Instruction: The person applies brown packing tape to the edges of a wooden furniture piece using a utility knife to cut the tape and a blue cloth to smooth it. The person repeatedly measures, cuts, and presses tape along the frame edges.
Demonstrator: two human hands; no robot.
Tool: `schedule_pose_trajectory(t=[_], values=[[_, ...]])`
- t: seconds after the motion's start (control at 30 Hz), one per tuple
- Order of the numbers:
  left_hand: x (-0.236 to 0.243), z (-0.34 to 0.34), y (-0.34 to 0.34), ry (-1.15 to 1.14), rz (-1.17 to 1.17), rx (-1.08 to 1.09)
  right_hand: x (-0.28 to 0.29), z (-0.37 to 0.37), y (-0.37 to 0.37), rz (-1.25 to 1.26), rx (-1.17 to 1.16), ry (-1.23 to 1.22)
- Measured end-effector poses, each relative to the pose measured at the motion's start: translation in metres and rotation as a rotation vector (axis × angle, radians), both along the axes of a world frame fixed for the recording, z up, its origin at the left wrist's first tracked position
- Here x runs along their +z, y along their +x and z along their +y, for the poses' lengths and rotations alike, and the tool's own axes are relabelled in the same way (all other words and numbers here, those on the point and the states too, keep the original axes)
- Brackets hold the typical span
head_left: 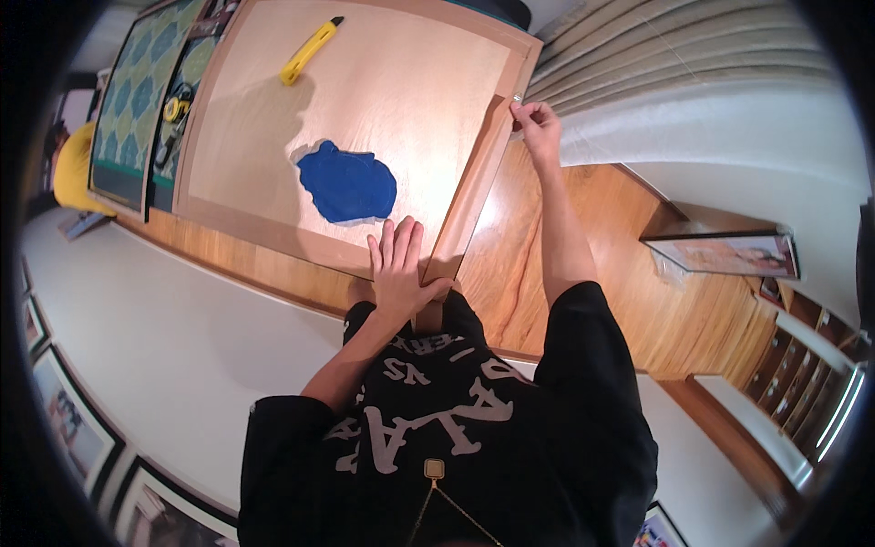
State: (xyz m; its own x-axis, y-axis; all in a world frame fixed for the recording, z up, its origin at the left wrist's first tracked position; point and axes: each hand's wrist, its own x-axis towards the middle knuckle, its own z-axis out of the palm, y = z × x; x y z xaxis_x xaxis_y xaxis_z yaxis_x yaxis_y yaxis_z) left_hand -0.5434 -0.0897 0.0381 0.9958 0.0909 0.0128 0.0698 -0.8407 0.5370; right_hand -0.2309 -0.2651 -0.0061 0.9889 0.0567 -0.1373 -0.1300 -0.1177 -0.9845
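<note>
A pale wooden panel with a brown border (273, 239) lies in front of me. My left hand (401, 269) rests on its near edge by the corner, fingers stretched out and thumb spread to the right. Just beyond those fingertips lies a flat, irregular dark blue piece (348, 185). A brown strip (463, 196) runs along the panel's right edge, between my two hands. Near the far right corner, my right hand (538, 123) is closed in a pinch at this edge. A tiny shiny bit shows at its fingertips; I cannot make out what it is.
A yellow utility knife (312, 52) lies on the panel's far part. To the left are a patterned green-blue panel (144, 100) and a yellow tape measure (178, 105). Pale curtains (638, 46) hang at the right. A picture frame (729, 253) stands on the wooden floor.
</note>
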Motion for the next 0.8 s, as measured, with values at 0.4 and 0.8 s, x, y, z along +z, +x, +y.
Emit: schedule_pose_trajectory(t=[0.4,0.8], values=[[0.017,-0.053,-0.051,0.000,0.082,0.712,0.075,0.059,0.031,-0.349,0.017,-0.633],[-0.019,-0.048,-0.070,-0.256,-0.222,0.828,0.052,0.340,0.032,-0.605,0.972,-1.060]])
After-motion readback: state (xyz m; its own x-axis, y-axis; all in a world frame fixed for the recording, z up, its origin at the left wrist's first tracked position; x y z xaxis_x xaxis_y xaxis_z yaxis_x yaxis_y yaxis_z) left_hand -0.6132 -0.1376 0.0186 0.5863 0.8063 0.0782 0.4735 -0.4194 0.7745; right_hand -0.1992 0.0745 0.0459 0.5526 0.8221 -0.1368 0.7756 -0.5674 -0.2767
